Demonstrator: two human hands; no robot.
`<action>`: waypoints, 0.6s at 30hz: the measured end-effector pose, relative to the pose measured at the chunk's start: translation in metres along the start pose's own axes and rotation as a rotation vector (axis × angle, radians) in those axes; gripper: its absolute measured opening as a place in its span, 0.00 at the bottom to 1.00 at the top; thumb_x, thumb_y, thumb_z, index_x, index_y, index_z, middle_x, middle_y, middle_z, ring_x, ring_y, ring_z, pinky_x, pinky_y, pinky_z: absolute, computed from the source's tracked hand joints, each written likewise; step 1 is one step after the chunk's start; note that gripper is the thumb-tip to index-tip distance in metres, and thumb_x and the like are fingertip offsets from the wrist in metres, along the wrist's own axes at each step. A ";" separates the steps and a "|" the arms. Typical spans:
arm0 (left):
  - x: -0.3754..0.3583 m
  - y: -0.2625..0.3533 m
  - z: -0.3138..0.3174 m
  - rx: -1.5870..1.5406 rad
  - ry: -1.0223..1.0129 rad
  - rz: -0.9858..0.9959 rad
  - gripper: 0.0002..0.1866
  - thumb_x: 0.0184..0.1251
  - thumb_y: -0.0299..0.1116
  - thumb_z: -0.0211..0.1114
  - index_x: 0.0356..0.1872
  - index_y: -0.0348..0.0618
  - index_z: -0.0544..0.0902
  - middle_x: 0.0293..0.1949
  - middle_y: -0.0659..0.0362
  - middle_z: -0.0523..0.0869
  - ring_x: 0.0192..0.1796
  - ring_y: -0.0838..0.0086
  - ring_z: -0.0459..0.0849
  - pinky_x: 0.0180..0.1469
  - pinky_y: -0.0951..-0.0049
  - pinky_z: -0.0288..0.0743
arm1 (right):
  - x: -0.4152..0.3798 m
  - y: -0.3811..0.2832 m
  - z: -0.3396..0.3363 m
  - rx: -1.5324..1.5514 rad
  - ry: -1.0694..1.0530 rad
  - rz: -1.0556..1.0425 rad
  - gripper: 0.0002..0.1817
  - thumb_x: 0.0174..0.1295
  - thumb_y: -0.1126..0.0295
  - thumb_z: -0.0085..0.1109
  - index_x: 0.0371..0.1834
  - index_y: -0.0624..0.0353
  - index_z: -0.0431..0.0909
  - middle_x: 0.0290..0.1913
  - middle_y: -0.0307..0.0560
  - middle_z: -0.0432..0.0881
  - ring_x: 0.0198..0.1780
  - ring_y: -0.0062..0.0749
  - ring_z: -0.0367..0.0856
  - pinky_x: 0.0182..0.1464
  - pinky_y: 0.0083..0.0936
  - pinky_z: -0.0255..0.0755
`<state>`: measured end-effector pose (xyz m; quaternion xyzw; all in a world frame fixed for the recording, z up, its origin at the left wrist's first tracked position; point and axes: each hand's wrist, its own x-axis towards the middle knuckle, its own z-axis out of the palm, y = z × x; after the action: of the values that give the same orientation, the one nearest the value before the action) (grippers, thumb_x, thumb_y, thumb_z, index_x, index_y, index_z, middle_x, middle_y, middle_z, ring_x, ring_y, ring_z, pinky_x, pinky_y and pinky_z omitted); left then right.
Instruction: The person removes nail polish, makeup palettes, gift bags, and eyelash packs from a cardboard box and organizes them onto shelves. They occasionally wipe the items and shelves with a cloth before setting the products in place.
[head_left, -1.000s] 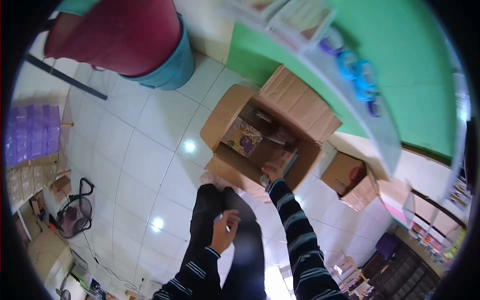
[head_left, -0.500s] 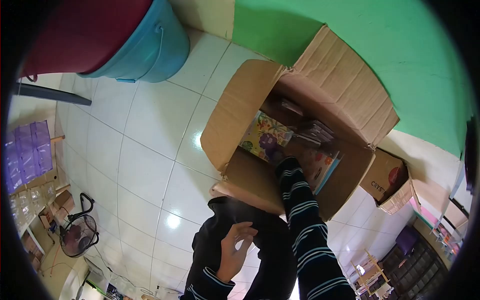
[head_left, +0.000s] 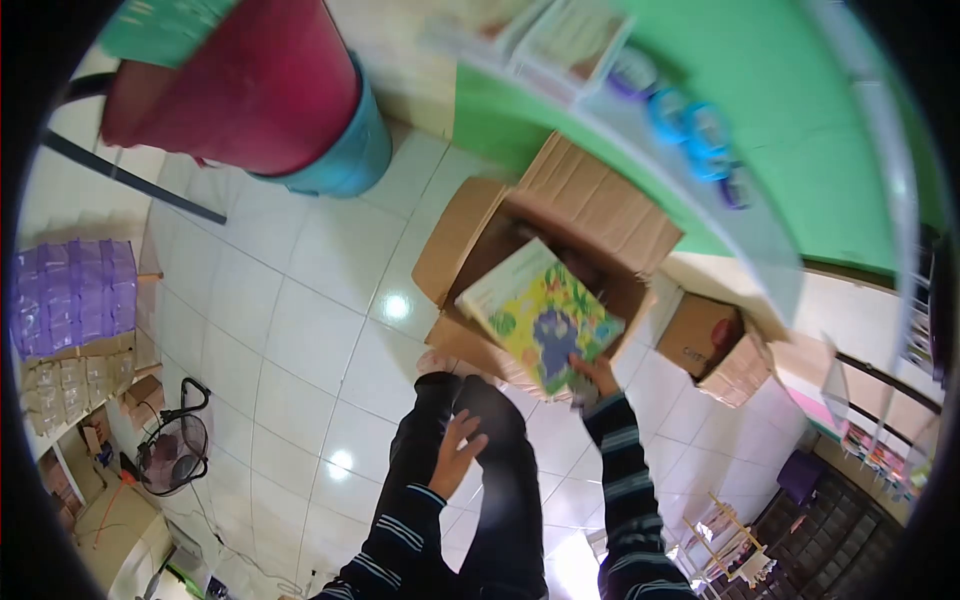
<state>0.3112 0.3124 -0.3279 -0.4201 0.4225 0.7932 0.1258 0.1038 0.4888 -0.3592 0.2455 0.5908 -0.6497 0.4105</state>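
Note:
My right hand (head_left: 598, 380) grips a book (head_left: 545, 315) by its near corner, its fingers closed on the edge. The cover is yellow and green with floral patches and a dark purple figure. The book is held over the open cardboard box (head_left: 590, 210) and hides much of its inside. My left hand (head_left: 457, 455) is by my knee, holding nothing, with its fingers apart.
Blue and dark red buckets (head_left: 240, 100) stand at upper left. A second cardboard box (head_left: 695, 335) is to the right. A shelf (head_left: 690, 170) with tubs juts from the green wall. A fan (head_left: 172, 450) sits at lower left.
My right hand has come up out of the box with the book, which was lying inside. The view has shifted upward and back, bringing the wall shelf in. My left hand stays near my knee.

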 end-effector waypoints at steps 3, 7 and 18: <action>-0.046 0.069 0.061 -0.275 -0.177 0.124 0.35 0.56 0.30 0.61 0.61 0.46 0.51 0.54 0.53 0.66 0.59 0.69 0.63 0.55 0.71 0.61 | -0.119 -0.034 0.011 -0.073 -0.088 0.114 0.16 0.50 0.69 0.61 0.41 0.62 0.73 0.32 0.38 0.78 0.28 0.20 0.76 0.30 0.17 0.70; -0.132 0.161 0.111 -0.361 -0.131 0.329 0.25 0.55 0.25 0.59 0.53 0.42 0.59 0.44 0.57 0.72 0.43 0.77 0.74 0.43 0.78 0.70 | -0.252 -0.089 0.062 -0.291 -0.068 -0.003 0.15 0.54 0.61 0.57 0.37 0.62 0.74 0.25 0.37 0.76 0.22 0.22 0.72 0.27 0.18 0.67; -0.239 0.287 0.140 0.274 -0.481 1.024 0.32 0.51 0.16 0.53 0.60 0.36 0.53 0.51 0.56 0.68 0.52 0.73 0.70 0.54 0.76 0.64 | -0.378 -0.211 0.208 -0.560 0.338 -1.557 0.23 0.48 0.82 0.41 0.51 0.61 0.70 0.63 0.60 0.55 0.63 0.51 0.56 0.62 0.33 0.50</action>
<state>0.2213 0.2825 0.0596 0.0499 0.6301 0.7642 -0.1283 0.1698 0.3720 0.1019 -0.2486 0.7842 -0.5313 -0.2026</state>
